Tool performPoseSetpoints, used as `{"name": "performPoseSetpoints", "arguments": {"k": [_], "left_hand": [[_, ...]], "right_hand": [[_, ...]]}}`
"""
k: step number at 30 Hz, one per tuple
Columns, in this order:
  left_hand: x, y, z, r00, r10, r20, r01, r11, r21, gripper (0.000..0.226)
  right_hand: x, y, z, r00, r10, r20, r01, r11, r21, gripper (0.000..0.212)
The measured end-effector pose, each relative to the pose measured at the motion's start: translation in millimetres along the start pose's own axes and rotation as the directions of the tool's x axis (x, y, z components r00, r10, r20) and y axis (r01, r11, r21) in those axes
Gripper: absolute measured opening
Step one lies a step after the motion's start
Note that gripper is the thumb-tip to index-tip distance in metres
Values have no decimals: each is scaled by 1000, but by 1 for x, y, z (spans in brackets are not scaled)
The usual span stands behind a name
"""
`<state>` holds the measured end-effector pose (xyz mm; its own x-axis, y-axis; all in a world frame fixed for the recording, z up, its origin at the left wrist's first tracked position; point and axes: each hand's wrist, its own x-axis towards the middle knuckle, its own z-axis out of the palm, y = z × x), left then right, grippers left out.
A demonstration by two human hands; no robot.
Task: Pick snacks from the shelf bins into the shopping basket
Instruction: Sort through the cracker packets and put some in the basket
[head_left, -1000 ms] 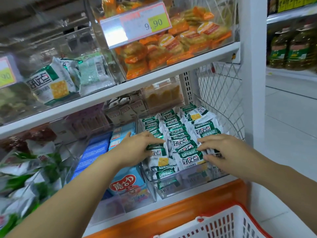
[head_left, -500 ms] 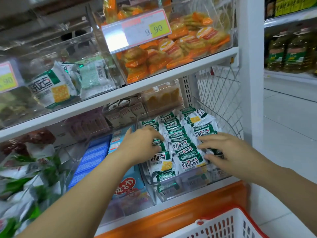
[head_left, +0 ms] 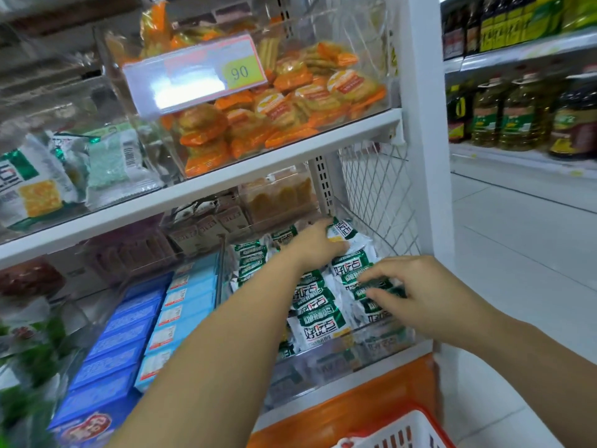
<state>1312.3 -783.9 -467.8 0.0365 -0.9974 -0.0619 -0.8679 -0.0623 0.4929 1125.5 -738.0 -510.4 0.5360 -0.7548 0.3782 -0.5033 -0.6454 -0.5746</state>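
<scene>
- Head view: both arms reach under the upper shelf (head_left: pixel 226 185) into the clear bin (head_left: pixel 355 354) at the right end of the lower level, where the green-and-white packets (head_left: pixel 318 328) lie in overlapping rows.
- Left hand (head_left: pixel 315 245) is far back in the bin, fingers spread over a rear packet. Its back faces the camera, so I cannot tell whether it grips or only presses.
- Right hand (head_left: pixel 420 292) sits near the front right of the bin, fingers bent narrow, index and thumb pinching the edge of a dark green packet. This looks like the start of a lift.
- Basket (head_left: pixel 397 431) waits low and in front, just below the bin's front wall, so a short drop would serve. No packet shows in the visible corner.
- Room is tight: the upper shelf edge hangs over the left wrist, wire mesh (head_left: pixel 378 195) closes the right side, and the white post (head_left: pixel 423 156) stands beside the right forearm.
- Blue boxes (head_left: pixel 129 334) fill the next bin on the left, behind a clear divider, so the free way out is probably toward the person, over the low front wall.
</scene>
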Motion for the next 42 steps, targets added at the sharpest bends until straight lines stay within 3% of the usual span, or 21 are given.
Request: {"name": "performPoseSetpoints", "arguments": {"k": [4,9,12,14,17,23,26,29,32,34,42], "left_hand": [[0,2,-5,999,14,-45,-16,999,-47,81],[-21,-1,-17,964,40,-262,-85,983,-162,62],[-63,-2,-23,961,123,-248,-190,944,-271,37],[-93,-4,-23,964,202,-173,-242,936,-257,33],[-131,-13,-20,958,263,-114,-283,930,-235,35],[-186,-76,-33,924,218,-314,-236,972,-21,51],[-200,-106,-35,896,217,-389,-150,969,195,41],[-208,-119,-26,912,188,-365,-94,961,260,50],[-214,-125,-8,933,160,-323,-46,942,333,47],[-217,-130,3,910,233,-344,-66,899,433,43],[-217,-145,5,873,317,-371,-95,856,508,44]], "right_hand": [[1,-1,-1,1000,15,1,-15,1000,18,24],[-1,-7,0,991,99,-93,-83,983,162,27],[0,-22,-5,954,162,-250,-97,962,256,43],[0,-35,-4,963,167,-210,-95,945,314,51],[-1,-58,7,993,110,-53,-79,911,404,37],[-6,-88,36,994,84,-75,-45,908,417,31],[5,-99,49,1000,-10,-24,16,966,259,28],[21,-100,62,987,-77,141,76,997,7,28],[32,-100,73,963,-98,252,147,972,-181,30],[38,-105,79,955,-131,268,206,939,-275,30],[53,-106,96,921,-153,357,303,858,-414,32]]}}
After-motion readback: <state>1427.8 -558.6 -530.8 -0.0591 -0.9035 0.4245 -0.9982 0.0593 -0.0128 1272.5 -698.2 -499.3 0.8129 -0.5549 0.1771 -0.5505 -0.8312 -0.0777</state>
